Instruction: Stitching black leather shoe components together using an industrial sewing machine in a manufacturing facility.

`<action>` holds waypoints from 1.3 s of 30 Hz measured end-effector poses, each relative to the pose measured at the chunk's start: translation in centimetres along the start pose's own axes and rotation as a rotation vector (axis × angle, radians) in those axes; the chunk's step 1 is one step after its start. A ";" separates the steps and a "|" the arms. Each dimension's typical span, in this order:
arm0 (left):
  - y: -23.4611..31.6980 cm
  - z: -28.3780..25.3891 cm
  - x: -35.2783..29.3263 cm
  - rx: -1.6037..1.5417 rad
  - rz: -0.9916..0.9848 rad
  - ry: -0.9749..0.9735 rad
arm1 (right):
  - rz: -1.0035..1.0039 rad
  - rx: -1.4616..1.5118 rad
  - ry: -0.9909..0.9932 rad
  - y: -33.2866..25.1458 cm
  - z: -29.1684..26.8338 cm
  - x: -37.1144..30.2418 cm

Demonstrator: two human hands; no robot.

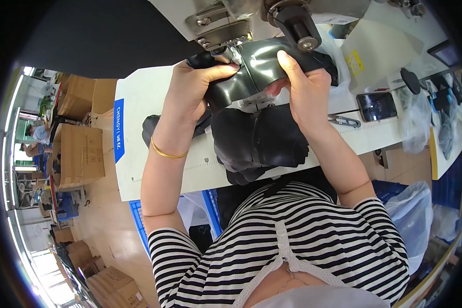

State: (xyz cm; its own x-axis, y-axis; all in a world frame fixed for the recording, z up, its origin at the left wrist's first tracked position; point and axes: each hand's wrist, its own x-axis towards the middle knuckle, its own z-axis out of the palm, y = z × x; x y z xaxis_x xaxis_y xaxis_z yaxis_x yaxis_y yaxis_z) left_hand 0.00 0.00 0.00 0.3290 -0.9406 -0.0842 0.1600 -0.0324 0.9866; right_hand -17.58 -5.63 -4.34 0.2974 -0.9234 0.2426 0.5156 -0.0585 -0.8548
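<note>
Both hands grip a glossy dark piece of material at a sewing machine: the left hand clamps its left end, the right hand pinches its right side. More dark pieces lie heaped on the white table below; scissors rest to the right.

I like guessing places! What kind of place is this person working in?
Probably a sewing workshop or factory: both hands hold dark material at a sewing machine, and stacked cardboard boxes stand on the floor.
</note>
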 end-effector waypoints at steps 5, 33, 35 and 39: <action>0.1 0.2 -0.2 -0.065 -0.028 0.017 | -0.006 -0.012 -0.009 0.1 0.1 -0.1; 0.3 0.4 -0.2 -0.049 -0.024 0.022 | -0.047 -0.045 -0.021 -0.1 0.4 -0.1; 0.3 0.4 -0.1 -0.049 -0.026 0.035 | -0.054 -0.024 -0.014 -0.2 0.5 0.0; 0.2 -0.6 0.7 -0.053 -0.042 0.023 | -0.029 -0.129 -0.005 -0.1 0.1 0.3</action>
State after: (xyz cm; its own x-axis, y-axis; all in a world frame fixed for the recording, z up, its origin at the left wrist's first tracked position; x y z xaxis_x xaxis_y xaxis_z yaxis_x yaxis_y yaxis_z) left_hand 0.86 -0.49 0.01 0.3425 -0.9305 -0.1297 0.2230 -0.0536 0.9733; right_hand -17.43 -5.82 -4.13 0.2878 -0.9188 0.2700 0.4162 -0.1338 -0.8993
